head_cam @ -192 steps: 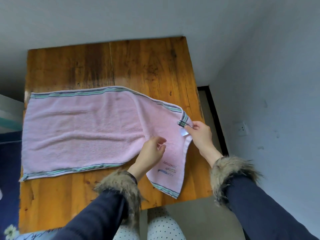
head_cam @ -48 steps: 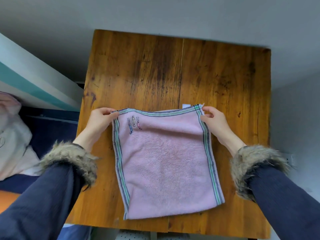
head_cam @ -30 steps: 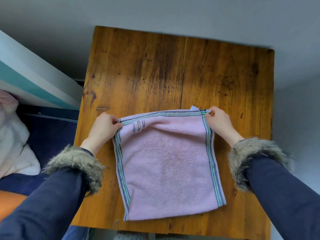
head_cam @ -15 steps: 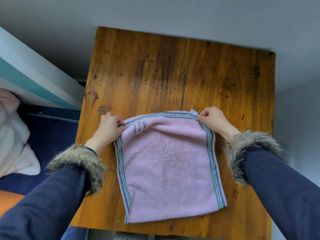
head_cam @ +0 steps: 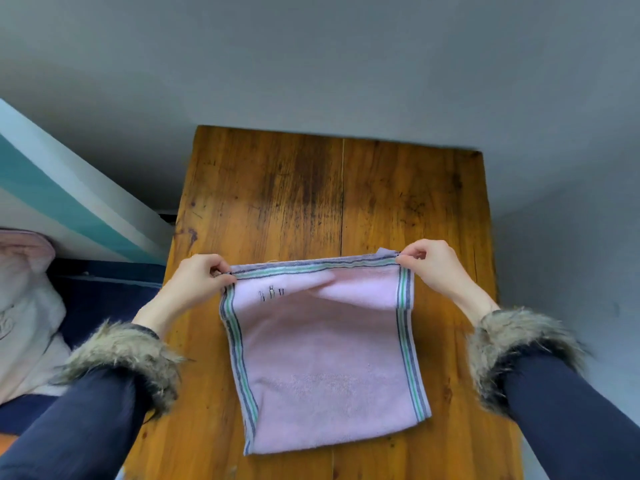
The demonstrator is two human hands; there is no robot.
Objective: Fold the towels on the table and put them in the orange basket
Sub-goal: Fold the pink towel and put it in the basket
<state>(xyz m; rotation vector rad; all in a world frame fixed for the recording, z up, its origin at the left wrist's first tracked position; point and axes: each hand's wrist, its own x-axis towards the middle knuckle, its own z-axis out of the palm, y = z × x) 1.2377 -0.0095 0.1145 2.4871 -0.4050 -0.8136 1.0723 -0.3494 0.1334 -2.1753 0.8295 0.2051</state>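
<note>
Folding a towel, seen from above. The pink towel (head_cam: 325, 358) lies on the wooden table (head_cam: 294, 202), already doubled into a rough square, its striped borders running down the left and right sides. The left hand (head_cam: 199, 282) pinches the far left corner between curled fingers and thumb; the right hand (head_cam: 431, 268) pinches the far right corner the same way. Both corners are raised off the wood, so the far edge hangs taut between the hands while the near part rests flat — a hold that keeps the layers aligned and the edge straight. Judged from this pose, the step in hand is another fold, the far edge to be carried toward the near edge; equal height at both corners would help the borders meet squarely. A small embroidered mark (head_cam: 272, 293) shows near the left corner. The orange basket is not clearly in view. Pale bedding (head_cam: 24, 306) lies beside the table on the left. Fur cuffs (head_cam: 128, 358) edge both dark sleeves.
</note>
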